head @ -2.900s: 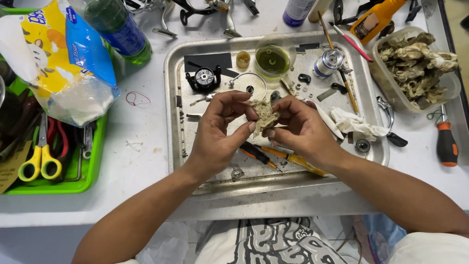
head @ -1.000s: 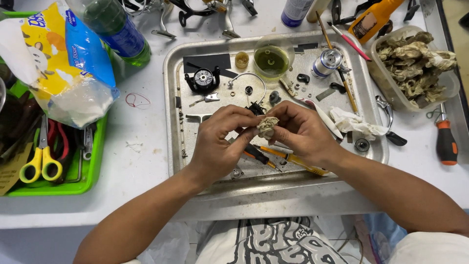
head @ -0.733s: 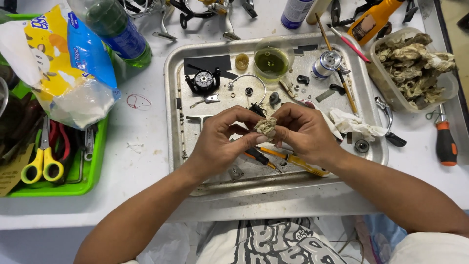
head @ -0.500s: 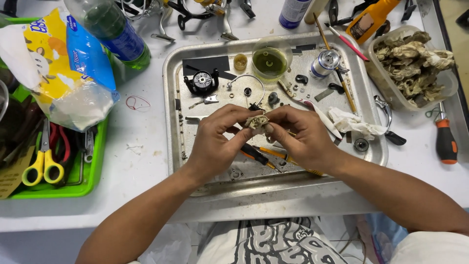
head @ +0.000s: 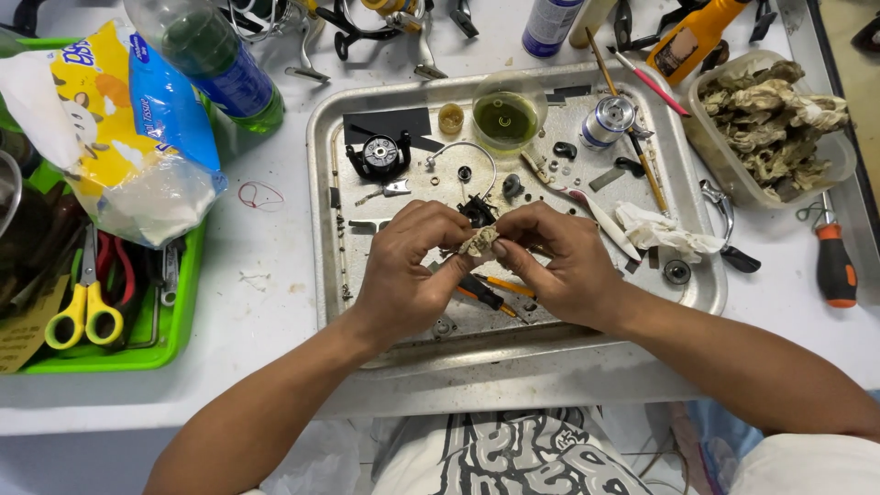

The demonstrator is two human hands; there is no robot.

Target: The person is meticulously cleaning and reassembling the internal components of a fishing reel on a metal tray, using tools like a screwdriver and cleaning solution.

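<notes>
- Tray (head: 330, 183): dull, scuffed sheet metal.
- Wad (head: 478, 241) pinched between both hands: crumpled, stained paper or cloth, matt.
- Bag (head: 119, 137): glossy plastic film.
- Bottle (head: 211, 60): clear, shiny plastic.
- Scissors (head: 84, 312): smooth plastic handles.
- Tub (head: 733, 174): translucent plastic.

Metal tray (head: 330, 229) crowded with small parts; bare table (head: 266, 266) leftward.

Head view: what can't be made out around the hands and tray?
- Small wad: mostly covered by fingers of left hand and right hand; what it wraps is hidden.
- Screwdrivers on metal tray: partly under the hands.
- Green bottle: top cut off by the frame's edge.
</notes>
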